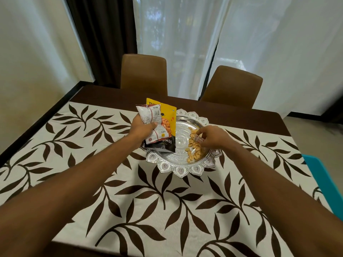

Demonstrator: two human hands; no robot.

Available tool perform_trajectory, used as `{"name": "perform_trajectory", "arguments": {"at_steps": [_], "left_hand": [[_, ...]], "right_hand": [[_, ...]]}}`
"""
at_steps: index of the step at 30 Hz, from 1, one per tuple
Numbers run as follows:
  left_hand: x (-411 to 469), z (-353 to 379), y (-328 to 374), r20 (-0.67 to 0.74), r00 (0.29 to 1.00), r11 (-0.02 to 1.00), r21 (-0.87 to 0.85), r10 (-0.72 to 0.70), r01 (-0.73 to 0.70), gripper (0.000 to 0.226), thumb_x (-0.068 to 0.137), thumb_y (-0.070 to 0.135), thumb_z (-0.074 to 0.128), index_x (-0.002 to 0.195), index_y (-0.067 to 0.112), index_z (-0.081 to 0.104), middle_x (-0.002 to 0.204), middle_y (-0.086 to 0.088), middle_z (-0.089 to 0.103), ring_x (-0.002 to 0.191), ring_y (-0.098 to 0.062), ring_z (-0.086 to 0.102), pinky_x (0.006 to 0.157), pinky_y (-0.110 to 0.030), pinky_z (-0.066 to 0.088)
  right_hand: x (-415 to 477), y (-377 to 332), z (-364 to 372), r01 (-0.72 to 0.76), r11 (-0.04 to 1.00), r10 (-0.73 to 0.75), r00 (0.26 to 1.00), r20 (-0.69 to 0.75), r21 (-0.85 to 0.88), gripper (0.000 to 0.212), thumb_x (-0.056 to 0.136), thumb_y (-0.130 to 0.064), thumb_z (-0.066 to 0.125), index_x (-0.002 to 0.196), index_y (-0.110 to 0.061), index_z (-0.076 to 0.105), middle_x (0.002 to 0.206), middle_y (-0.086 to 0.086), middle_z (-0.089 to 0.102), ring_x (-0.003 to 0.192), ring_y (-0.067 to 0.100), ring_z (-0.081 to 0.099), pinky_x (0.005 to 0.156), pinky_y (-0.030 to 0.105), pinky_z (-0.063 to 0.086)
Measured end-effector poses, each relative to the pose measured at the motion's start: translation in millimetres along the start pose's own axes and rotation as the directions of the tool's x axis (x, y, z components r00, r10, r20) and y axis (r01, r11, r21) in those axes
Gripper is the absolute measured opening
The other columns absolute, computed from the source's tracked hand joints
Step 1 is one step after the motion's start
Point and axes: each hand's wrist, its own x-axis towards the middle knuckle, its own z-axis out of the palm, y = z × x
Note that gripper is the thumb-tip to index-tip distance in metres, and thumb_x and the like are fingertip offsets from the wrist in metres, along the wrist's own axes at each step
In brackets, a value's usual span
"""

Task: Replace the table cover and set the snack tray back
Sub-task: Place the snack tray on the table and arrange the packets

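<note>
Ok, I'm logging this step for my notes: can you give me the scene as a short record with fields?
cover: leaf-print table cover spread on the table
tray: silver tray on the cover, loose nuts in its right half
left hand: grips two snack packets over the tray's left edge
right hand: pinches a small sachet above the nuts
behind: two brown chairs

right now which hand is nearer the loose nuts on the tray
Right. The right hand is over the loose nuts, pinching a small wrapper; the left hand is by the left rim of the tray, gripping two snack packets.
</note>
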Motion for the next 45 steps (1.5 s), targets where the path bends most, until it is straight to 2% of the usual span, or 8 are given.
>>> {"name": "perform_trajectory", "arguments": {"at_steps": [8, 11, 15, 23, 29, 35, 41, 45], "left_hand": [[-0.5, -1.3, -0.7, 0.016, 1.000, 1.000, -0.009, 0.008, -0.008, 0.047, 0.092, 0.004, 0.068, 0.137, 0.014, 0.054, 0.130, -0.006, 0.066, 0.114, -0.025, 0.067, 0.078, -0.034, 0.060], [0.5, -4.0, -4.1, 0.003, 1.000, 1.000, -0.018, -0.008, 0.008, 0.049, 0.089, 0.004, 0.072, 0.133, 0.014, 0.056, 0.127, -0.006, 0.068, 0.109, -0.024, 0.069, 0.084, -0.041, 0.061], [8.3, -9.6, -7.2, -0.006, 0.998, 0.998, -0.004, -0.055, 0.055, 0.056, 0.078, 0.003, 0.082, 0.126, 0.015, 0.056, 0.118, -0.006, 0.071, 0.101, -0.025, 0.072, 0.087, -0.051, 0.060], [25.0, -17.6, 11.6, 0.007, 0.998, 0.951, 0.305, -0.056, 0.051, 0.103, 0.062, 0.011, 0.095, 0.140, 0.020, 0.030, 0.129, -0.011, 0.059, 0.109, -0.028, 0.066, 0.088, -0.051, 0.059], [14.7, 0.4, 11.9, 0.059, 0.990, 0.514, 0.850, 0.129, -0.117, 0.128, 0.070, 0.068, 0.077, 0.159, 0.029, -0.007, 0.166, -0.014, 0.007, 0.151, -0.037, 0.015, 0.113, -0.062, 0.029], [0.3, 16.5, 8.4, 0.283, 0.771, 0.234, 0.844, 0.571, -0.483, 0.071, 0.086, 0.058, 0.064, 0.147, 0.028, 0.044, 0.163, -0.008, 0.027, 0.153, -0.028, 0.012, 0.115, -0.056, 0.024], [-21.8, 68.8, -3.2, 0.483, 0.841, 0.064, 0.857, 0.246, -0.511, 0.054, 0.096, 0.063, 0.042, 0.141, 0.036, 0.051, 0.162, -0.002, 0.029, 0.153, -0.030, 0.011, 0.116, -0.065, 0.009], [-23.9, 76.6, -23.7, 0.459, 0.877, -0.045, 0.888, 0.143, -0.457, 0.058, 0.098, 0.065, 0.031, 0.144, 0.033, 0.046, 0.165, -0.008, 0.021, 0.152, -0.040, 0.002, 0.110, -0.076, -0.006]], "right_hand": [[0.1, -8.3, 6.2, -0.008, 1.000, 0.007, 0.971, -0.239, -0.001, 0.022, 0.096, -0.036, 0.064, 0.096, -0.020, 0.079, 0.078, -0.006, 0.068, 0.066, 0.010, 0.060, 0.054, 0.024, 0.040], [4.2, -25.8, 1.5, 0.091, 0.957, 0.024, 0.921, -0.388, 0.275, 0.020, 0.095, -0.034, 0.070, 0.095, -0.017, 0.081, 0.077, -0.005, 0.072, 0.061, 0.005, 0.062, 0.056, 0.026, 0.046], [11.7, -66.2, 10.7, 0.167, 0.750, 0.041, 0.954, -0.297, 0.640, 0.017, 0.089, -0.022, 0.079, 0.102, -0.012, 0.080, 0.079, 0.008, 0.076, 0.061, 0.013, 0.064, 0.064, 0.043, 0.057], [27.3, -94.4, 54.6, 0.057, 0.882, 0.117, 0.935, -0.334, 0.467, 0.031, 0.094, -0.025, 0.070, 0.122, -0.014, 0.074, 0.105, 0.006, 0.076, 0.087, 0.016, 0.066, 0.077, 0.028, 0.047], [29.5, -85.7, 57.5, 0.077, 0.948, 0.015, 0.958, -0.285, 0.309, 0.024, 0.100, -0.026, 0.060, 0.112, -0.016, 0.078, 0.100, 0.007, 0.077, 0.090, 0.023, 0.068, 0.076, 0.030, 0.045], [31.4, -50.6, 35.0, 0.082, 0.945, -0.010, 0.975, -0.222, 0.317, 0.031, 0.093, -0.022, 0.067, 0.124, -0.023, 0.073, 0.116, -0.006, 0.074, 0.100, 0.013, 0.068, 0.093, 0.033, 0.053], [33.6, -22.0, 13.3, 0.088, 0.982, -0.034, 0.954, -0.298, 0.169, 0.035, 0.090, -0.008, 0.062, 0.122, -0.015, 0.074, 0.116, 0.007, 0.073, 0.105, 0.023, 0.066, 0.090, 0.030, 0.049], [33.0, -19.4, 17.0, 0.247, 0.967, -0.253, 0.961, -0.108, -0.069, 0.034, 0.104, -0.021, 0.051, 0.132, -0.007, 0.064, 0.137, 0.015, 0.058, 0.122, 0.032, 0.055, 0.099, 0.037, 0.042]]}}
